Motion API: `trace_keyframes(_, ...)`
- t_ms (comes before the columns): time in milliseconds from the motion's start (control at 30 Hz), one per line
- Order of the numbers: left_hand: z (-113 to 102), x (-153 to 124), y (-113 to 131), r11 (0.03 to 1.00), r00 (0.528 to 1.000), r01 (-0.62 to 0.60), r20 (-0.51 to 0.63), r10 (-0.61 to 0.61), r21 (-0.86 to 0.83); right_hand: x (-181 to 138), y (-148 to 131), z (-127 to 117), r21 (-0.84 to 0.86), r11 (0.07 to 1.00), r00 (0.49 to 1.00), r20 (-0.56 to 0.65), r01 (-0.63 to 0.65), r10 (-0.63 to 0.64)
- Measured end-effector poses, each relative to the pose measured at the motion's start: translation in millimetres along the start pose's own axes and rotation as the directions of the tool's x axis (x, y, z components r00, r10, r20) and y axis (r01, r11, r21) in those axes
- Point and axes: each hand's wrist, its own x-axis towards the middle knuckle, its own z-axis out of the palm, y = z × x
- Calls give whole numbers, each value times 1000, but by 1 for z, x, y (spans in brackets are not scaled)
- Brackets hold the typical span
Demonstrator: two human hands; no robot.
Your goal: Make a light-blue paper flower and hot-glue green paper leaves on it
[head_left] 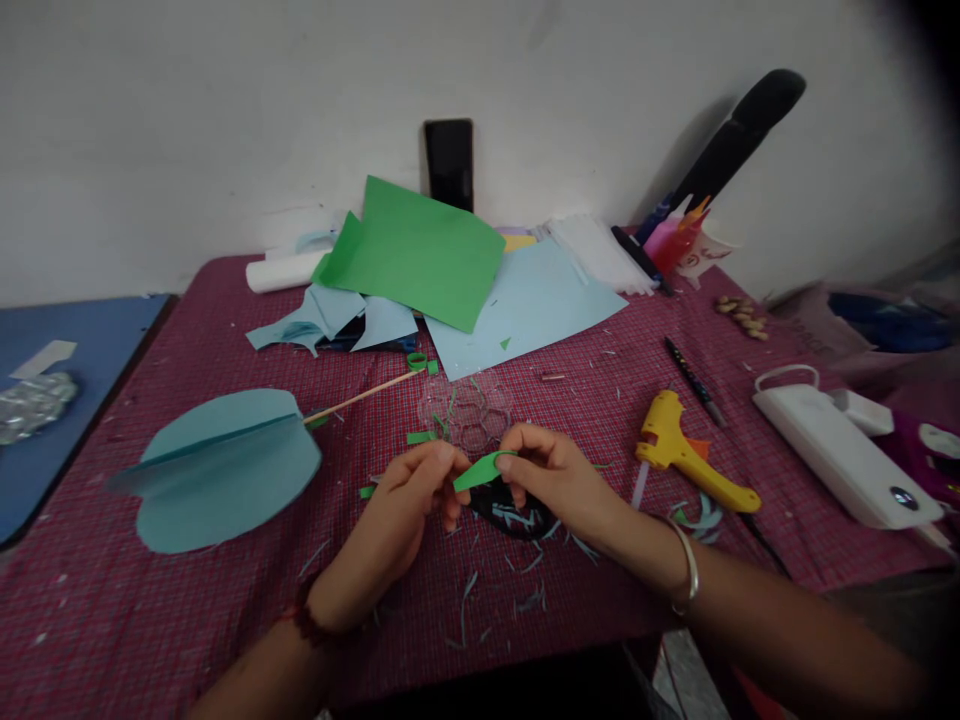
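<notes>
Between my two hands, near the table's front, is a narrow green paper strip (480,471), curled at its right end. The fingers of my right hand (551,475) pinch that curled end. My left hand (420,490) has thumb and fingertips closed at the strip's left end. Just beneath the strip lies a dark object (517,515), partly covered by my right hand; its kind is unclear. Behind my hands sits a clear plastic piece with round shapes (472,425). To the left, a folded light-blue paper shape (225,470) lies beside a thin stick (367,395) with a small green ring (417,361).
A yellow glue gun (664,430), a black pen (694,380) and a white power bank (840,455) lie on the right. Green paper (420,250) and blue sheets (540,300) are piled at the back, before a phone (450,160) leaning on the wall. Paper scraps litter the cloth.
</notes>
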Motion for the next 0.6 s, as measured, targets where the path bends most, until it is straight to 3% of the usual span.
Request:
trace_keyframes(267,0,0,0,984,999,-31,22,28,175,-1,-2,0,-25,1000,1000,-9,13,-13)
trace_keyframes(600,-6,6,-1,983,991,-88,-83,102,160,1,2,-4,-19,996,993,-73,90,-91)
